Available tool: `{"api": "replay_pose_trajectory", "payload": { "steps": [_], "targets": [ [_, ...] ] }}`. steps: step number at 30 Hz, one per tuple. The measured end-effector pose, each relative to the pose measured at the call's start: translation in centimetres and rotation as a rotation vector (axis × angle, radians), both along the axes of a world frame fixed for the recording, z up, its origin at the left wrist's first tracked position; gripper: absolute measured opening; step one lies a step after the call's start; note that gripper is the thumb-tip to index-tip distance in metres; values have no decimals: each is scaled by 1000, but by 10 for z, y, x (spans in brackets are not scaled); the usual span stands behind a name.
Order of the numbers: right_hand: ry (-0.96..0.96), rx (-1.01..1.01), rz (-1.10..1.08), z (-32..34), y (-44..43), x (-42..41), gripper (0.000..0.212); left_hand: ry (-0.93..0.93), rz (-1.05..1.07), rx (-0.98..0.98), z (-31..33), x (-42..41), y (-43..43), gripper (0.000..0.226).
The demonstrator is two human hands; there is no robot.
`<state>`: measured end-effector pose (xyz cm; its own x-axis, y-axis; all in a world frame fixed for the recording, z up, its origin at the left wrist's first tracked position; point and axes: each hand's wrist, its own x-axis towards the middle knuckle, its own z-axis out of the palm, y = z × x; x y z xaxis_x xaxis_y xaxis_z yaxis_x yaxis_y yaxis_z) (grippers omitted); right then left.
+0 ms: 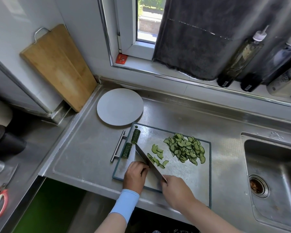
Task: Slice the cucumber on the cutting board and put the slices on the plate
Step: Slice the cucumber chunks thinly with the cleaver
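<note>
Left hand [135, 175] and right hand [175, 190] side by side, fingers curled

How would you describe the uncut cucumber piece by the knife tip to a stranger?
Find the cutting board left of the sink. On its left edge, the wanted piece lies beyond another unsliced piece, and is the one nearer the white plate.

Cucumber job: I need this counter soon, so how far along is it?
Done: a pile of slices lies on the cutting board. In hand: the right hand grips the knife, blade beside the left hand, whose curled fingers hide what they hold. Left: two uncut pieces wait by the handle, and the plate has no slices yet.
</note>
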<state>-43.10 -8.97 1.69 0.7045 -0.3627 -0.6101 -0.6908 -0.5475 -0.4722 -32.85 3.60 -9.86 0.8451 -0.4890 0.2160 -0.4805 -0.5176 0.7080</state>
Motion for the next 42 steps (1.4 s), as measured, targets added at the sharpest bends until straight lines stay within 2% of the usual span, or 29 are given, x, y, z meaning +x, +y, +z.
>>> {"api": "replay_pose_trajectory", "payload": {
  "steps": [18, 29, 42],
  "targets": [
    [-47, -39, 24, 8, -2, -24, 33, 42, 16, -17, -1, 1, 1, 16],
    [-22, 33, -37, 8, -3, -18, 33, 49, 38, -19, 2, 1, -1, 17],
    [-19, 28, -50, -5, 0, 3, 36, 24, 35, -2, 1, 1, -1, 20]
  ]
}}
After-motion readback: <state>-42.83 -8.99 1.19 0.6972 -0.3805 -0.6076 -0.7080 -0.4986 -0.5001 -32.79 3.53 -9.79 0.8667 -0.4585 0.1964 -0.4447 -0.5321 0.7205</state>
